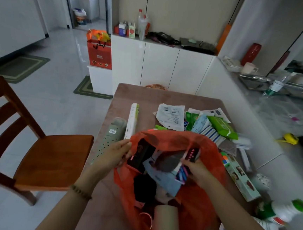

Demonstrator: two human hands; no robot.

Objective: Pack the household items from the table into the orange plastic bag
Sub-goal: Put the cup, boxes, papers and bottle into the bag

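Fingers [126,145] of the left hand [115,154] are curled and pinch the left rim of the orange plastic bag [202,198], holding its mouth open. Fingers [186,163] of the right hand [199,171] pinch a small dark packet with pink dots [192,153] just inside the mouth, above the load. Whether the striped packets [182,173] under that hand are also held cannot be told.

Location: the bag sits on the bench [148,98] at its near end. It holds a dark box [141,153], a blue packet [165,180] and a beige roll [167,220].

Risks noted:
1. The rim is held on one side only. If the left pinch slips, the film would likely fold inward and the packet would land on the rim or the bench.
2. The film looks thin. The dark box lies close to the bag wall, and its corners could tear the film as weight is added.
3. Not yet packed: a long white box [132,120], a green wipes pack [222,128] and a long printed box [240,177]. The bag looks fairly full, so the long boxes may stick out and topple it.
4. A white bottle with a green cap [285,209] lies near the right forearm. A careless sweep could send it rolling.
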